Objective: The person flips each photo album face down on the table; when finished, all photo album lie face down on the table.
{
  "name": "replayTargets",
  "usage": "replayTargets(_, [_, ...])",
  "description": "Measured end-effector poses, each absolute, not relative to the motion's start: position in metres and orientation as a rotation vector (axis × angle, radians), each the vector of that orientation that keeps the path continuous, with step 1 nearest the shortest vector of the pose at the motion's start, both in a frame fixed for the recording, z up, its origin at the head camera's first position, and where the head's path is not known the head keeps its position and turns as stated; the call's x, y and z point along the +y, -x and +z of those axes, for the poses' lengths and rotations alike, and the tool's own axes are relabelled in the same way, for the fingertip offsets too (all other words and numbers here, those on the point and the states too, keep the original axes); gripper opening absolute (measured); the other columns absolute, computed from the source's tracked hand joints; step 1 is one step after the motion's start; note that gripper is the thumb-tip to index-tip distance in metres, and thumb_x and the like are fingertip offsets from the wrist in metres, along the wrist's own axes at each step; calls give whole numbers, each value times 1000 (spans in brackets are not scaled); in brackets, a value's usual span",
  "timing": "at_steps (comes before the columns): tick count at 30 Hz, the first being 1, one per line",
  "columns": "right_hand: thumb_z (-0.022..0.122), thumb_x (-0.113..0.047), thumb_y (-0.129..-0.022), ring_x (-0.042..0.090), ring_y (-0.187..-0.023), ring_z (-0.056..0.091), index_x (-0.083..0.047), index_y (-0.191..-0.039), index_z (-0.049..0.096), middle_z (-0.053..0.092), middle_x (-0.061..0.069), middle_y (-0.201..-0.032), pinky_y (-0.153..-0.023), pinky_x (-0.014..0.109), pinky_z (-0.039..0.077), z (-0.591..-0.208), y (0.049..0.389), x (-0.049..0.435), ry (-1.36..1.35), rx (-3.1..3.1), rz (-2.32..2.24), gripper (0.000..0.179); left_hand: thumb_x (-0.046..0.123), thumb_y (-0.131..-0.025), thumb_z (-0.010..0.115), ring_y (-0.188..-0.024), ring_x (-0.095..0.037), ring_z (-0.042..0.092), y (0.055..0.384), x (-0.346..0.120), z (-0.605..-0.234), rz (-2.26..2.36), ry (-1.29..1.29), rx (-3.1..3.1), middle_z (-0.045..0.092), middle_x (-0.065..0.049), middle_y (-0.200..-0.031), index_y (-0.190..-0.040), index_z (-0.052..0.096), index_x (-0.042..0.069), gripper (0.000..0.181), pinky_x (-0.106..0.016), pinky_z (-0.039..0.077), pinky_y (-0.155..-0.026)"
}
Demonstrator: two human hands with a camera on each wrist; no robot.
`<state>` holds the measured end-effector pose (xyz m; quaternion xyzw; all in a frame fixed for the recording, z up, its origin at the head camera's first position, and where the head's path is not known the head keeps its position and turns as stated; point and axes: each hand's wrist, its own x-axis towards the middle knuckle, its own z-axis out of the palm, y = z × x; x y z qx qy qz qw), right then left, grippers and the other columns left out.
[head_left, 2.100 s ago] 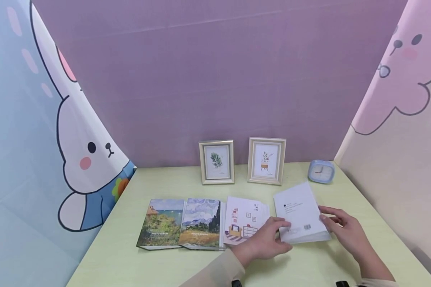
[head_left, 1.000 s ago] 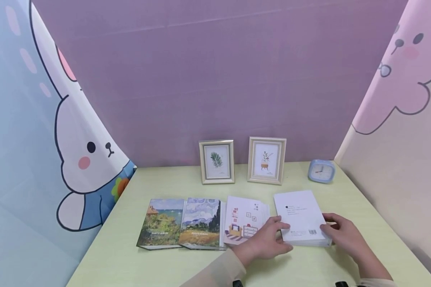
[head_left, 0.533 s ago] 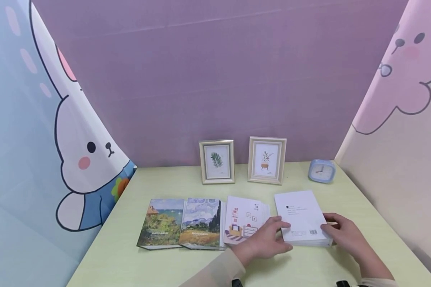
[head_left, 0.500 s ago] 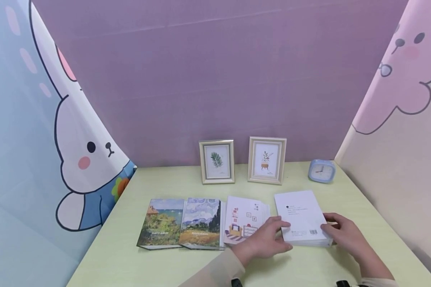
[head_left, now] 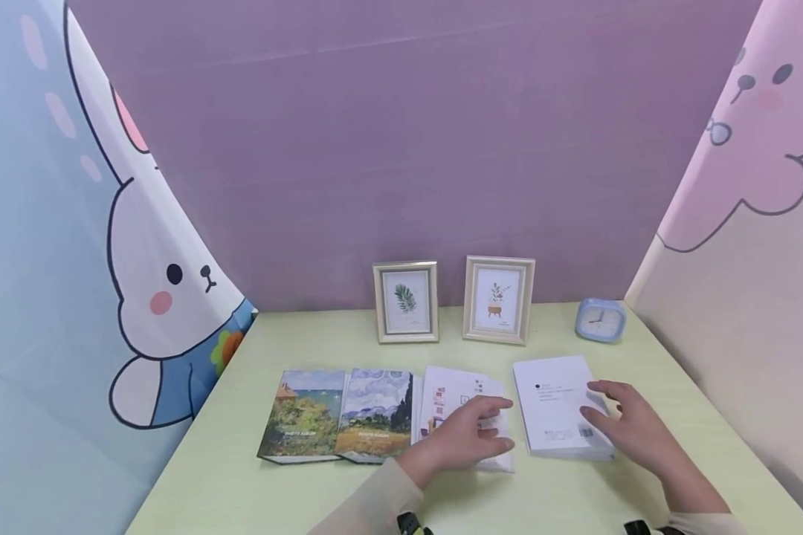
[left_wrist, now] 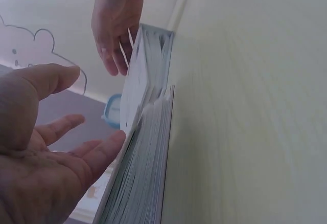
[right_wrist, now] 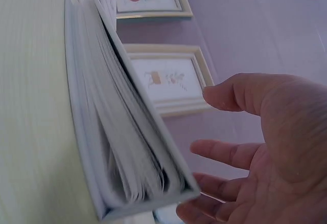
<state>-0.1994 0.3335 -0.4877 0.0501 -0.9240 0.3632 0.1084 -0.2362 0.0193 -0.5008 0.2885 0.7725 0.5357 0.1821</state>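
Observation:
A white album [head_left: 555, 412] lies with its barcoded side up on the table. My right hand [head_left: 632, 427] hovers over its right edge, thumb and fingers spread apart; in the right wrist view that hand [right_wrist: 276, 142] is beside the album's thick pages [right_wrist: 120, 132] and holds nothing. My left hand [head_left: 458, 438] is over a white album with a drawn room on its cover [head_left: 465, 380], partly hiding it. The left wrist view has this hand [left_wrist: 56, 157] with fingers extended and nothing in it. Two painted-landscape photo albums [head_left: 301, 420] lie farther left, side by side.
Two picture frames, one with a leaf print [head_left: 405, 303] and one with a potted plant [head_left: 498, 301], stand near the back wall. A blue clock [head_left: 601, 321] sits at the back right. Cartoon-printed cloth [head_left: 174, 282] borders the pale table [head_left: 294, 498].
Earlier the right hand tilted the rightmost white album and laid it flat, both hands at its sides. Now both hands have come off it, the left drawn back leftward over the third album.

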Motion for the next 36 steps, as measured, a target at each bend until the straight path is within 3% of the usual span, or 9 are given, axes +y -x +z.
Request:
replayTargets(9, [80, -16, -91, 62, -131, 41, 5, -131, 64, 49, 35, -145, -104, 77, 34, -475, 209, 302, -231, -2612, 972, 48, 23, -98, 76, -132, -38, 58, 242, -12, -496, 1503, -850, 2273, 50, 1, -151, -149, 56, 18, 56, -33, 50, -109])
replayTargets(12, [80, -15, -90, 60, -132, 42, 3, -131, 65, 51, 33, -144, -105, 76, 34, -473, 213, 293, -282, -2588, 987, 47, 24, -98, 76, -137, -32, 54, 243, -22, -493, 1482, -891, 2329, 52, 3, -151, -149, 57, 20, 54, -38, 46, -114])
replayTargets(16, [81, -17, -90, 57, -132, 46, 2, -134, 64, 52, 31, -144, -107, 74, 36, -476, 218, 278, -370, -2606, 1012, 50, 28, -98, 76, -133, -27, 56, 243, -35, -492, 1431, -910, 2442, 54, 6, -150, -148, 58, 22, 54, -43, 48, -112])
replayTargets(19, [82, -19, -91, 54, -134, 48, 1, -138, 62, 52, 30, -147, -109, 72, 37, -480, 221, 265, -421, -2620, 1038, 55, 27, -98, 76, -126, -32, 61, 243, -45, -492, 1434, -910, 2483, 54, 1, -151, -150, 57, 18, 56, -46, 52, -106])
replayTargets(27, [84, -19, -89, 50, -134, 51, 0, -140, 60, 54, 25, -147, -108, 67, 44, -490, 225, 233, -510, -2679, 1053, 60, 26, -98, 75, -144, -32, 45, 243, -71, -499, 1515, -802, 2529, 49, -3, -156, -151, 55, 15, 58, -56, 36, -119])
replayTargets(31, [84, -24, -89, 48, -134, 52, -2, -143, 58, 52, 23, -148, -107, 64, 47, -491, 225, 222, -539, -2748, 1061, 64, 27, -100, 73, -142, -39, 47, 245, -83, -506, 1588, -732, 2516, 44, -8, -159, -153, 51, 14, 59, -55, 40, -117])
replayTargets(36, [85, -23, -87, 47, -136, 50, -3, -145, 57, 52, 22, -149, -111, 64, 42, -490, 226, 207, -546, -2793, 1082, 68, 25, -101, 72, -136, -47, 51, 244, -96, -511, 1660, -640, 2455, 41, -22, -157, -158, 45, 10, 64, -57, 45, -112])
